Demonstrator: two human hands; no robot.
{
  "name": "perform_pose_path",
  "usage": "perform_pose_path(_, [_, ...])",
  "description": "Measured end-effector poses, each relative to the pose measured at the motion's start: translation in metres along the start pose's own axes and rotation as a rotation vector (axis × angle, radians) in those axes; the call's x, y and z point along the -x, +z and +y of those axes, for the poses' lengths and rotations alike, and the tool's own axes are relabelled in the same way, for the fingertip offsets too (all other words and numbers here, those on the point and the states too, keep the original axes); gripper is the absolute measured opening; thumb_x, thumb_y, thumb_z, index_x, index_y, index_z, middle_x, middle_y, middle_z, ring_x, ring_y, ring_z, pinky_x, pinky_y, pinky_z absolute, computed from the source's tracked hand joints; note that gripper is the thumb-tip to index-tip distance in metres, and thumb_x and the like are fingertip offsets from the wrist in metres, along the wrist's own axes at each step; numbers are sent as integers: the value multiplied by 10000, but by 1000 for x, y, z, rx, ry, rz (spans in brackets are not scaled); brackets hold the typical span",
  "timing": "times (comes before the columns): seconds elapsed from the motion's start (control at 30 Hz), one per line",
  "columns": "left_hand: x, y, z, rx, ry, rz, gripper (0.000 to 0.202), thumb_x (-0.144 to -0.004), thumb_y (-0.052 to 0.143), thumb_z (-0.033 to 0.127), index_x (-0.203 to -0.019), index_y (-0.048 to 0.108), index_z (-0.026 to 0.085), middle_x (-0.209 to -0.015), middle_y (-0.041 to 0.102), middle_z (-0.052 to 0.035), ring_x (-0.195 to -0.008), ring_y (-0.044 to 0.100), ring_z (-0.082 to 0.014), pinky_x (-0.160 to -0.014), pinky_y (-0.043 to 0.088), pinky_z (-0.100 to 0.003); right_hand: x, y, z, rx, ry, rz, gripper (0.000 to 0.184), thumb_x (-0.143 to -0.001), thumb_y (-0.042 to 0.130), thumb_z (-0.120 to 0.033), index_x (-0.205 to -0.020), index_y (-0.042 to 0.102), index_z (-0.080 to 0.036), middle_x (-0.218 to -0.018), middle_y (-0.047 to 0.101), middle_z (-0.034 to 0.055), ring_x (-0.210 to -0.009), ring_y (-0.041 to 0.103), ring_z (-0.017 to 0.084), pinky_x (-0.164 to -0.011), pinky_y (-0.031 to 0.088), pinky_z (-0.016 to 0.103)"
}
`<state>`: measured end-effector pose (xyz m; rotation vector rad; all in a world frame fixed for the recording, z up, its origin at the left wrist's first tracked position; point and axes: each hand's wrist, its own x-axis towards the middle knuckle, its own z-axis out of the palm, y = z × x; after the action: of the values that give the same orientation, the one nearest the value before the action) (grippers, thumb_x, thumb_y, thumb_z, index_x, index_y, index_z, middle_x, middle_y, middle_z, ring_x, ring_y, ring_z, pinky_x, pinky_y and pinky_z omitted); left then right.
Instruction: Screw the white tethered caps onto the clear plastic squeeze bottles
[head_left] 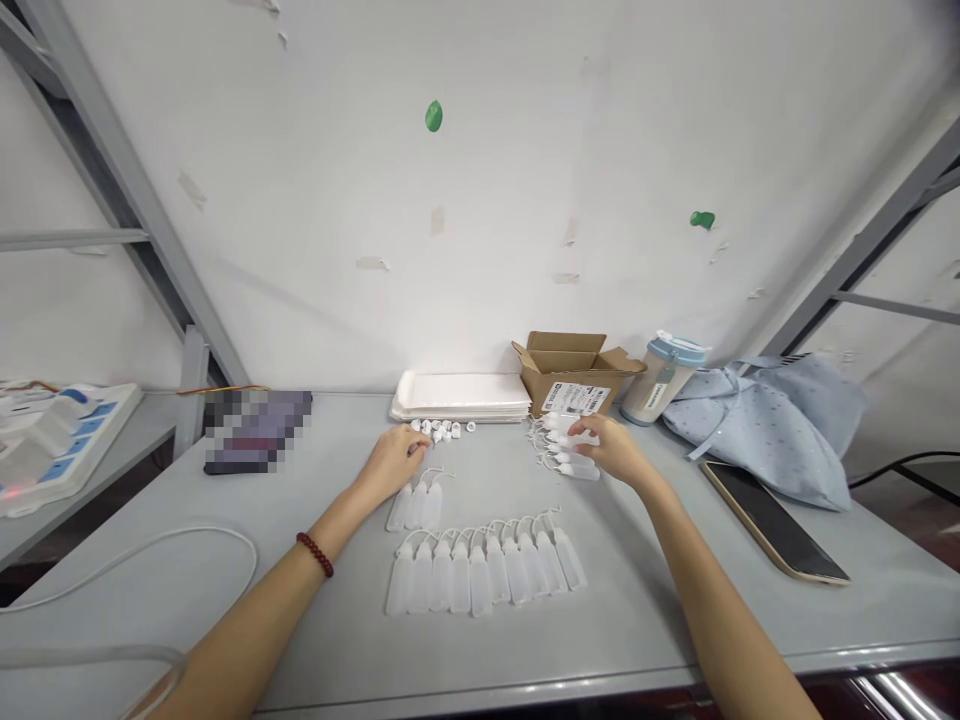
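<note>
My left hand (394, 460) is beside a small heap of white caps (446, 431). Its fingers are curled together, and what they pinch, if anything, is hidden. My right hand (611, 448) is at a pile of translucent plastic squeeze bottles (577, 468) with thin cords at their necks, thumb and forefinger around one bottle of the pile. In front of my left hand lie several more squeeze bottles (417, 506). Nearer to me, a longer row of the same bottles (480, 580) lies side by side, cords pointing away from me.
White flat trays (465, 395) are stacked against the wall, next to an open cardboard box (574, 370). On the right are a lidded cup (660, 380), a blue cloth bag (765, 430) and a phone (776, 525). A white cable (187, 530) and a dark pouch (262, 430) lie left.
</note>
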<state>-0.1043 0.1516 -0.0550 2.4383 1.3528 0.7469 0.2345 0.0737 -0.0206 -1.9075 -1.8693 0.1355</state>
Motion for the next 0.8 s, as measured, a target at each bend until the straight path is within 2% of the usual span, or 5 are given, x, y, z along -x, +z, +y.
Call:
perform_pose_path(0.2, [1,-15,-1,57,-72,-25,266,-780,477,248,-901,705,186,-919,712,-45,-822,635,-198,-754,470,-269,1,-3,-8,9,4,36,139,-696,584,-146,-810,660,-168,-874,644,71,-844,569,224,-763,414,334])
perform_pose_path(0.33, [3,-28,-5,67,-151,-23,286,-772,491,291,-921,700,163,-838,723,-47,-782,652,-207,-715,478,-272,8,-1,-38,-136,-83,155,141,-804,530,-248,-853,640,-174,-869,650,77,-802,566,215,-750,428,347])
perform_pose_path(0.47, [5,-27,-4,37,-169,-43,260,-743,534,286,-894,699,153,-768,711,-55,-746,650,-213,-682,464,-275,25,15,-92,-356,-302,-83,190,-875,479,-247,-985,622,-185,-898,653,71,-784,580,185,-720,447,311])
perform_pose_path(0.6, [5,-18,2,14,-149,-69,214,-727,532,202,-856,694,148,-767,703,-65,-751,641,-203,-687,445,-266,34,31,-139,-334,-501,-359,254,-879,473,-165,-1088,614,-203,-900,632,63,-812,578,169,-724,445,276])
perform_pose_path(0.8, [9,-17,8,-10,-131,-53,186,-716,505,146,-784,678,162,-748,683,-55,-734,612,-194,-685,416,-266,26,43,-161,-164,-604,-478,273,-866,473,-131,-1072,637,-200,-897,641,69,-737,573,160,-646,417,242])
